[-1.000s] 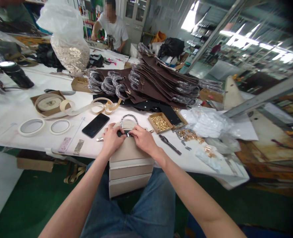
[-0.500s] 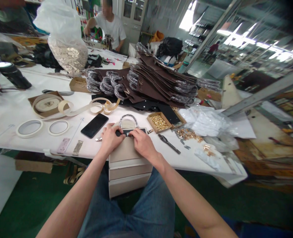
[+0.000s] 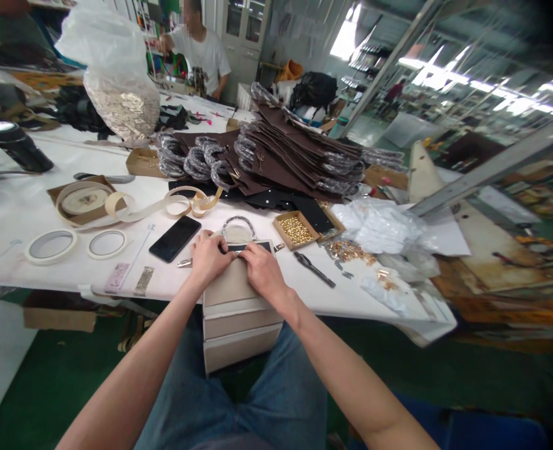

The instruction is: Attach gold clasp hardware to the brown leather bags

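A beige handbag piece [image 3: 234, 291] lies at the table's front edge, its panelled lower part hanging down over my lap. Its handle [image 3: 239, 220], wrapped in clear plastic, arches up behind my fingers. Across the top runs a black strip [image 3: 260, 246]. My left hand [image 3: 210, 256] is closed at the strip's left side, thumb pointing inward. Bent fingers of my right hand [image 3: 260, 265] pinch at a small shiny metal fitting [image 3: 239, 252] between the two thumbs; the fingers partly cover it. A metal clasp end [image 3: 185, 263] sticks out left of my left hand.
A black phone [image 3: 175, 239] and tape rolls [image 3: 51, 246] lie to the left. On the right are a box of gold studs [image 3: 297, 229], a dark hand tool [image 3: 314, 270] and plastic bags [image 3: 379, 225]. Brown bag pieces [image 3: 295, 150] are stacked behind. A co-worker [image 3: 201, 53] sits beyond.
My right hand has shifted slightly left, closer to my left thumb, over the metal fitting. The whole view has moved a little; the handbag piece stays in place.
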The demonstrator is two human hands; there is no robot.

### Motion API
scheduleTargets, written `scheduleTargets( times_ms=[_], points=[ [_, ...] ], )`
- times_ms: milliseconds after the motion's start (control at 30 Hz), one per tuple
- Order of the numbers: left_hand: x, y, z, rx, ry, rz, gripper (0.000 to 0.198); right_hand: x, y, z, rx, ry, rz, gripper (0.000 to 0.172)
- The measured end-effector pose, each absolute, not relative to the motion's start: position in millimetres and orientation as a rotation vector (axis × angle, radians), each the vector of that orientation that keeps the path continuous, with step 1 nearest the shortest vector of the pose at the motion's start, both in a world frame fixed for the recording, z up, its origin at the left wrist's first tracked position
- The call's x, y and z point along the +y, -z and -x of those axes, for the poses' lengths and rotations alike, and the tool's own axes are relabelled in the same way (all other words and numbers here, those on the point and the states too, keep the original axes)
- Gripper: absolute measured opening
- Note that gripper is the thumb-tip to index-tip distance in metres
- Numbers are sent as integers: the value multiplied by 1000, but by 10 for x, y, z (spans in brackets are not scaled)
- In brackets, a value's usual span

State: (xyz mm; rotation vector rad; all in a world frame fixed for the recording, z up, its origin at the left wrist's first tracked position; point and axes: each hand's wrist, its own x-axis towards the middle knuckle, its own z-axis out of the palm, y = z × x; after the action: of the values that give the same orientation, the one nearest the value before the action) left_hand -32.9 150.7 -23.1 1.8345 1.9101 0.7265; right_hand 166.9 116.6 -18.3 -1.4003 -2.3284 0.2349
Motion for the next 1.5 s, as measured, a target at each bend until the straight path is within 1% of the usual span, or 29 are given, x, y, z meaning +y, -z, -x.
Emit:
scheduleTargets(
  times_ms=[133, 200, 233, 267, 333, 367, 400, 467, 533, 600, 667, 733, 800, 867, 933, 1000, 1100, 1167, 1333, 1500],
  points=[
    [1576, 184, 316, 1856, -636, -1830, 29, 1187, 175, -1676, -2260, -303, 1319, 35],
    [1625, 130, 301, 1853, -549, -1819, 28, 1163, 145, -1846, -2142, -380, 1258, 33],
    [1648, 98, 290, 1860, -506, -1824, 28, 1131, 131, -1994, -2038, -366, 1278, 31],
    [1670, 66, 276, 1865, -466, -1838, 27, 1088, 123, -2183, -1920, -299, 1347, 29],
    [1707, 8, 245, 1874, -409, -1871, 26, 990, 141, -2642, -1669, -37, 1599, 33],
    [1724, -13, 228, 1875, -393, -1883, 25, 951, 171, -2879, -1603, 95, 1758, 37],
    [1738, -29, 211, 1879, -383, -1887, 26, 925, 214, -3100, -1584, 159, 1904, 44],
    [1759, -38, 183, 1889, -378, -1879, 31, 914, 319, -3433, -1678, 69, 2061, 49],
    [1765, -26, 175, 1888, -381, -1866, 39, 929, 406, -3590, -1826, -102, 2020, 45],
    [1755, -5, 186, 1881, -403, -1860, 46, 927, 424, -3603, -1868, -171, 1906, 41],
    [1742, 13, 208, 1866, -433, -1870, 54, 886, 342, -3525, -1723, -228, 1818, 43],
    [1743, 25, 224, 1854, -451, -1892, 58, 833, 158, -3380, -1466, -374, 1655, 43],
    [1769, 30, 221, 1851, -424, -1905, 54, 827, -100, -3163, -1263, -582, 1393, 41],
    [1815, 28, 201, 1853, -365, -1906, 47, 916, -375, -2872, -1183, -800, 1145, 40],
    [1868, 16, 175, 1839, -306, -1917, 41, 1098, -598, -2527, -1147, -988, 1002, 44],
    [1916, -6, 151, 1811, -270, -1934, 37, 1321, -717, -2167, -1116, -1091, 940, 54],
    [1974, -35, 137, 1792, -232, -1934, 35, 1595, -683, -1695, -1111, -1126, 920, 69],
    [2005, -29, 143, 1785, -220, -1930, 35, 1692, -565, -1473, -1127, -1094, 916, 75],
    [2043, 94, 190, 1744, -286, -1927, 30, 1753, -241, -1236, -1229, -950, 974, 72],
    [2037, 194, 246, 1679, -376, -1925, 30, 1813, -130, -1187, -1351, -922, 1036, 73]
  ],
)
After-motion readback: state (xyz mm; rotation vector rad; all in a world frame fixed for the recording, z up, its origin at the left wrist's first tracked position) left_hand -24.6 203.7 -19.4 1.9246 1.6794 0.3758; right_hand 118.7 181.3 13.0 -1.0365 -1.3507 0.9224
